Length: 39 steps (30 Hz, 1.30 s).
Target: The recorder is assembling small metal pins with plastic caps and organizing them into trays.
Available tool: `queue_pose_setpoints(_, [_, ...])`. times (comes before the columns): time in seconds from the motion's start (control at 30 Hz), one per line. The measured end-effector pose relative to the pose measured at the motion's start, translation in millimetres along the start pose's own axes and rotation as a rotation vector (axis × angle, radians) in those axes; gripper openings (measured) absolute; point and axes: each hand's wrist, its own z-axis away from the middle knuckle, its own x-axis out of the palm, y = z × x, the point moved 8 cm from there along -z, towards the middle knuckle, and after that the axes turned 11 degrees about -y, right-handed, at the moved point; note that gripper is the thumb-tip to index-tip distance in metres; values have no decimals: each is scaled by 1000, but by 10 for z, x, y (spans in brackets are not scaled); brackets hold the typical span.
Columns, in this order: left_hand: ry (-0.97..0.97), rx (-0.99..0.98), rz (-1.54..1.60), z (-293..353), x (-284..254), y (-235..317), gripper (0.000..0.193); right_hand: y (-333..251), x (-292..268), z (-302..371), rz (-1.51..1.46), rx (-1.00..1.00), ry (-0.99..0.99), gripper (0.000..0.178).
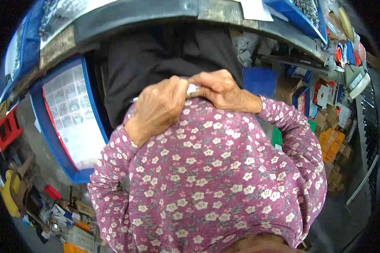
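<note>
Both of my hands are together at my waist, in front of a purple floral shirt [207, 168] and above black trousers [169, 50]. My left hand [158, 105] is closed, its fingers curled inward against the shirt's hem; what it grips is hidden. My right hand [219, 90] pinches a small white piece [191, 90] between thumb and fingers, right beside the left hand's knuckles. A bit of thin white edge [135, 99] shows at the outer side of the left hand. Whether it belongs to the same white piece, I cannot tell.
A worn bench edge [135, 27] crosses in front of me. Blue trays [302, 17] stand on it. At my left is a blue-framed bin [90, 97] with a printed sheet; a blue stool or panel [261, 81] and cardboard boxes [331, 143] are at right.
</note>
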Motion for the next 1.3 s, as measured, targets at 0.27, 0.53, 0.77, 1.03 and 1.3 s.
queue_pose_setpoints(0.27, [56, -20, 16, -59, -83, -78, 14, 68, -79, -113, -93, 60, -117, 18])
queue_pose_setpoints(0.53, [165, -81, 96, -243, -302, -231, 14, 290, -1204, -289, 4, 266, 238, 17])
queue_pose_setpoints(0.77, [197, -157, 296, -423, -428, -362, 8, 653, -1978, -652, 723, 181, 419, 11])
queue_pose_setpoints(1.03, [188, -236, 467, -509, -443, -499, 7, 969, -1980, -958, 962, 235, 298, 6])
queue_pose_setpoints(1.3, [269, -236, 784, -542, -416, -636, 7, 983, -2021, -932, 906, 225, 326, 8])
